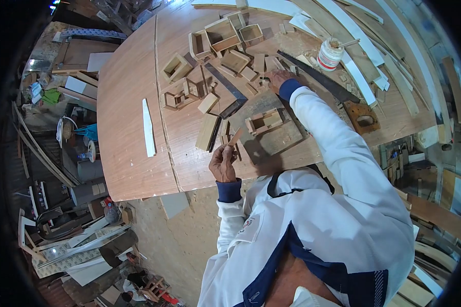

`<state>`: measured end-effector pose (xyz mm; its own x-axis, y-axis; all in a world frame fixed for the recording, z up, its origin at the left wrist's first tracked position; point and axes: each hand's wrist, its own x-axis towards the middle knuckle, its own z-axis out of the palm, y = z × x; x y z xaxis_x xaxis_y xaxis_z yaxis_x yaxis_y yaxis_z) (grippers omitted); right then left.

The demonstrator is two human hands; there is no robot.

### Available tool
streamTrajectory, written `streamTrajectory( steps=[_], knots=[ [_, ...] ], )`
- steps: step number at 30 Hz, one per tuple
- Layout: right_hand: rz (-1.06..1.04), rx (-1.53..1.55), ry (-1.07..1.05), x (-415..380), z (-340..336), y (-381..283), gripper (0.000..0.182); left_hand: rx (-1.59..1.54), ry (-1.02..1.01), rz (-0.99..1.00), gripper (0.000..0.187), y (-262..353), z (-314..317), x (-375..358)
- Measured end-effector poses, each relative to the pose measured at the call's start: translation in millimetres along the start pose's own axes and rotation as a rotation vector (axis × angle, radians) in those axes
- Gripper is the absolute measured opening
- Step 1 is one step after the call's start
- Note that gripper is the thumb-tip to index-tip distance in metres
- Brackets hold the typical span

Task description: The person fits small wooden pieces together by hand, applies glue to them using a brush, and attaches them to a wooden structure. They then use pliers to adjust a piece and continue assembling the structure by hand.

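Observation:
My left hand [223, 162] is closed on a thin wooden strip [235, 136] near the table's front edge, beside a thick wood block [208, 131]. Farther out, my right hand [280, 81] reaches among small wood pieces; its fingers are curled, and what they hold is too small to make out. Between my hands a small open wooden box [265, 122] rests on a flat grey-brown board [287, 138]. A dark metal square [234, 105] lies left of that board. Several small wooden boxes [222, 36] stand toward the back.
A handsaw [322, 79] with a wooden handle lies beyond my right forearm. Near it stands a white glue jar [330, 54] with a stick in it. Long strips [361, 77] lie at the right, and a white pointed strip [148, 128] at the left of the table [128, 169].

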<state>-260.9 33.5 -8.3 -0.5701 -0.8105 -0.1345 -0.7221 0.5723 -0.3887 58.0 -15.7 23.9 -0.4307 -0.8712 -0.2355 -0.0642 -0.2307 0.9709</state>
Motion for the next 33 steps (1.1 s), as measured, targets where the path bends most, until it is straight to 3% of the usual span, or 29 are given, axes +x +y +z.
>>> streamTrajectory(
  steps=[7, 9, 12, 17, 20, 26, 28, 33],
  knots=[
    [0.191, 0.211, -0.021, -15.6, -5.6, 4.1, 0.042, 0.01, -0.029, -0.008, 0.02, 1.2, -0.6, 3.7],
    [0.058, 0.339, -0.045, -23.9, -5.1, 12.5, 0.047, 0.044, -0.022, 0.0, 0.019, 2.0, -0.2, 5.9],
    [0.035, 0.337, 0.085, -43.5, 4.3, 17.0, 0.05, 0.04, -0.041, 0.019, 0.019, 1.3, 0.1, 10.0],
    [0.02, 0.305, 0.095, -64.0, 12.6, 22.5, 0.055, 0.044, -0.055, 0.024, 0.02, 1.8, 2.9, 13.4],
    [-0.041, 0.411, -0.026, -83.3, -15.7, 3.2, 0.054, 0.047, -0.062, 0.012, 0.021, 1.7, 2.2, 15.1],
    [-0.147, 0.307, -0.036, -88.5, -19.6, -8.6, 0.049, 0.024, -0.079, 0.011, 0.022, 1.7, 4.3, 18.5],
    [-0.273, 0.259, 0.107, -88.4, -11.0, -10.8, 0.038, 0.024, -0.087, 0.015, 0.023, 0.9, 3.6, 19.7],
    [-0.203, 0.148, -0.051, -83.9, -10.4, -15.2, 0.052, 0.039, -0.109, 0.015, 0.023, 3.3, 1.5, 19.9]
  ],
)
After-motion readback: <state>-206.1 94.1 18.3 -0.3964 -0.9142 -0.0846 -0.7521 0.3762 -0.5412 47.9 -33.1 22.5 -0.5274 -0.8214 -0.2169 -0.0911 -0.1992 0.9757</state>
